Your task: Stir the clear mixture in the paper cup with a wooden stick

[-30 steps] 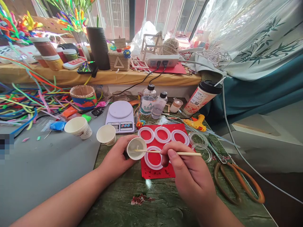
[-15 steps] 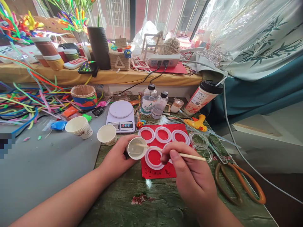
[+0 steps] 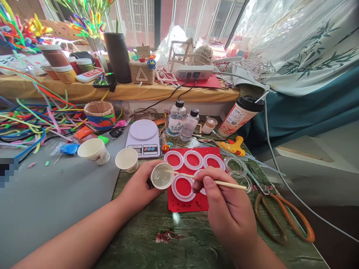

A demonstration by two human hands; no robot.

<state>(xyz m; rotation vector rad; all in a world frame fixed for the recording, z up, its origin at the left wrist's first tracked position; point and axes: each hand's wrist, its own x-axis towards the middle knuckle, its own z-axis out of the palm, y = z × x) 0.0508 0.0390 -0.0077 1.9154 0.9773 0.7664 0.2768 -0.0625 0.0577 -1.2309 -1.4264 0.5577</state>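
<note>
My left hand (image 3: 141, 183) is wrapped round a paper cup (image 3: 162, 176), tilted so that its inside shows a clear liquid. Between the fingers and thumb of my right hand (image 3: 224, 198) is a thin wooden stick (image 3: 230, 184), its far end inside the cup. Just right of the cup, several white ring moulds (image 3: 183, 188) lie on a red sheet (image 3: 188, 206); my right hand partly covers some of them. A second paper cup (image 3: 126, 160) stands left of my left hand, beside a white digital scale (image 3: 144, 130).
Two clear bottles (image 3: 176, 121) with black caps stand behind the sheet. To the right are a yellow glue gun (image 3: 234, 145), clear rings (image 3: 236, 166) and large scissors (image 3: 293, 216). Stacked paper cups (image 3: 94, 151) and a painted pot (image 3: 100, 116) are at the left.
My right hand and the stick have shifted slightly to the right; the stick's far end is still in the cup. My left hand and the cup look unmoved.
</note>
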